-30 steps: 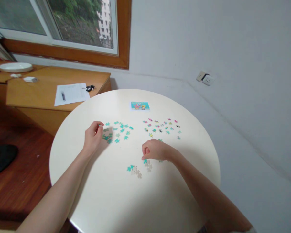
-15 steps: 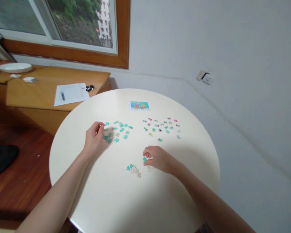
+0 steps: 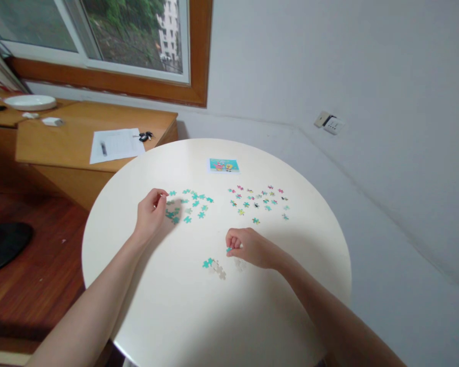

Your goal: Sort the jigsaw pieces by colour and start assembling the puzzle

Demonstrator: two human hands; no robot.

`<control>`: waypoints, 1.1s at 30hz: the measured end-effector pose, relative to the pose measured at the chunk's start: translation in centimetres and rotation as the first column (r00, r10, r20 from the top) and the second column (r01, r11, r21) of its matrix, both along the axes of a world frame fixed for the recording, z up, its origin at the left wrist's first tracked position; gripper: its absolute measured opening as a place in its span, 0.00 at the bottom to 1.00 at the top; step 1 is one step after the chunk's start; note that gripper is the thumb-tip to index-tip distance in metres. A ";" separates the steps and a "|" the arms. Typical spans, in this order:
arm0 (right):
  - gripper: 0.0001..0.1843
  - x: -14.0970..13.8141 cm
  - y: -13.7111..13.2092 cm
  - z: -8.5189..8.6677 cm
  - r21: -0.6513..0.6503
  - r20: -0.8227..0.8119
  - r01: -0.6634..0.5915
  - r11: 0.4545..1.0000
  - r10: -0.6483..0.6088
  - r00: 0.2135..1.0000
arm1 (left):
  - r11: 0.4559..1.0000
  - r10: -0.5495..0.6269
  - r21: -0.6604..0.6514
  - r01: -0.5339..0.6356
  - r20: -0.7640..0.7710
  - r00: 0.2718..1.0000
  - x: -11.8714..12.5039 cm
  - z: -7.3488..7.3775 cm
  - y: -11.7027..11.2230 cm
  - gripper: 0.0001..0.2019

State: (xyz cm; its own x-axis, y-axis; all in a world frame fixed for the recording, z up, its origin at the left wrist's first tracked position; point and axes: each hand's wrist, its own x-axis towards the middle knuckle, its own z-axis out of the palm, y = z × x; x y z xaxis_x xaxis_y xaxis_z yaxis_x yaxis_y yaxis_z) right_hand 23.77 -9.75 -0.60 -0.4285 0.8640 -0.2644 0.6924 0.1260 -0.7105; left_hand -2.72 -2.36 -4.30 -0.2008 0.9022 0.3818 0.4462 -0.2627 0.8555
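My right hand is closed in a pinch on a small teal jigsaw piece, just over the near middle of the table. Below it lie pale upturned pieces, partly shaded by the hand. To their left is a small pile of pale and teal pieces. My left hand is curled with thumb and fingertips together, beside a spread of teal pieces; whether anything is between its fingertips cannot be made out. On the right lies a group of multicoloured pieces.
A cartoon picture card lies at the far side of the round white table. Behind on the left, a wooden desk bears a sheet of paper, keys and a white dish. A wall stands close on the right.
The teal piece in my right hand has tilted, so less of its face shows. My left hand keeps its pose. The whole view has shifted slightly.
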 end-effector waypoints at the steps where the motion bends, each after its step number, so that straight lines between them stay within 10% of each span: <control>1: 0.07 -0.1 0.4 0.0 -0.007 -0.043 0.019 1.000 -0.020 0.999 | 1.000 0.001 -0.001 -0.001 0.000 1.000 0.0 0.0 0.0 0.05; 9: 0.06 -5.1 7.3 -1.0 0.116 -0.369 0.121 0.986 -0.070 0.927 | 0.999 0.042 0.003 -0.042 -0.040 0.998 -0.1 0.3 0.2 0.05; 16: 0.12 -9.0 14.2 -1.8 0.245 -0.256 0.312 0.918 -0.250 0.934 | 0.997 0.060 -0.044 -0.064 -0.076 0.995 -0.2 0.2 0.5 0.05; 33: 0.12 -13.0 15.4 -2.3 0.337 0.080 -0.055 0.940 0.030 0.996 | 0.995 0.077 -0.052 -0.084 -0.113 0.991 -0.5 0.5 0.6 0.08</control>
